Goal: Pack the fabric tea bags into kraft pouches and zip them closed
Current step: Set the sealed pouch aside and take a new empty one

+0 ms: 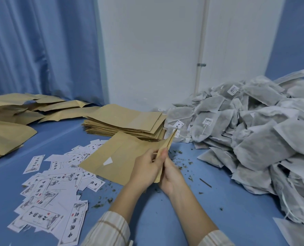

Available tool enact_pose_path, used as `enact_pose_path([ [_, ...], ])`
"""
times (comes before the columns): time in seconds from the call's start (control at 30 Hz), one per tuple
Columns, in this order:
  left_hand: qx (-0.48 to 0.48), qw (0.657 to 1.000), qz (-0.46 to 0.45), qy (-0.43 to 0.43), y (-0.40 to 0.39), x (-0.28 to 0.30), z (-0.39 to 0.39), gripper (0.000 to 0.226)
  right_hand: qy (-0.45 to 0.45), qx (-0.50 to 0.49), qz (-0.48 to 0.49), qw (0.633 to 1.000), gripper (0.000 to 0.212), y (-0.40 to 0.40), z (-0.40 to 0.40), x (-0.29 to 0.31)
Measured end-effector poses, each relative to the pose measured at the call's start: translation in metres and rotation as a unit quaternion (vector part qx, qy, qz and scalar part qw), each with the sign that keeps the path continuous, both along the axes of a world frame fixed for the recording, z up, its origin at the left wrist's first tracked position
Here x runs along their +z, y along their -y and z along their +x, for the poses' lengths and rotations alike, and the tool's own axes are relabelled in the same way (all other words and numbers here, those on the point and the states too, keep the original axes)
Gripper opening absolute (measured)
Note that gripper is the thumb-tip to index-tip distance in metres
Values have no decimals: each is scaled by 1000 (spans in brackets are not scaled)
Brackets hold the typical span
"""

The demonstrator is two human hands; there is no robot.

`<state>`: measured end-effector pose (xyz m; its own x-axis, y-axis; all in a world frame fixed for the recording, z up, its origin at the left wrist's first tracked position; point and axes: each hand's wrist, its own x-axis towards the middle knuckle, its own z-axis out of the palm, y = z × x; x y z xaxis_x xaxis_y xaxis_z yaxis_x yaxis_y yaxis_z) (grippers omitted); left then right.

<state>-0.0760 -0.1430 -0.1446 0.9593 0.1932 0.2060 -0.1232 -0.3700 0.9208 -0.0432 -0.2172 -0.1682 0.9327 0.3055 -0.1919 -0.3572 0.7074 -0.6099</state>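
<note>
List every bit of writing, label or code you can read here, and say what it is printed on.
Paper labels scattered on the blue table: large brush-style Chinese characters with small red seals, lying at angles, too blurred to quote.
Small white tags on the fabric tea bags: print and barcode-like marks, too small to read.
Kraft pouch held in both hands: a plain white patch, no text.
Stack of flat pouches: no print visible.

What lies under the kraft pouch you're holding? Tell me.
The kraft pouch, pinched by left hand and right hand, overlaps scattered printed labels on the blue table. Whatever lies beneath its middle is hidden.
</note>
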Motion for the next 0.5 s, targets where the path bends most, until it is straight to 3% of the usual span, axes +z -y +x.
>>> enact_pose_path([
  [0.37,49,998,-28,-13,18,-6,0,14,-28,23,55,998,44,4,-7,1],
  [0.43,48,998,-31,-22,17,-6,-1,15,-3,18,14,1000,41,8,-7,3],
  [0.5,40,998,-44,-34,15,-4,-1,34,44,-29,-122,991,31,10,-5,5],
])
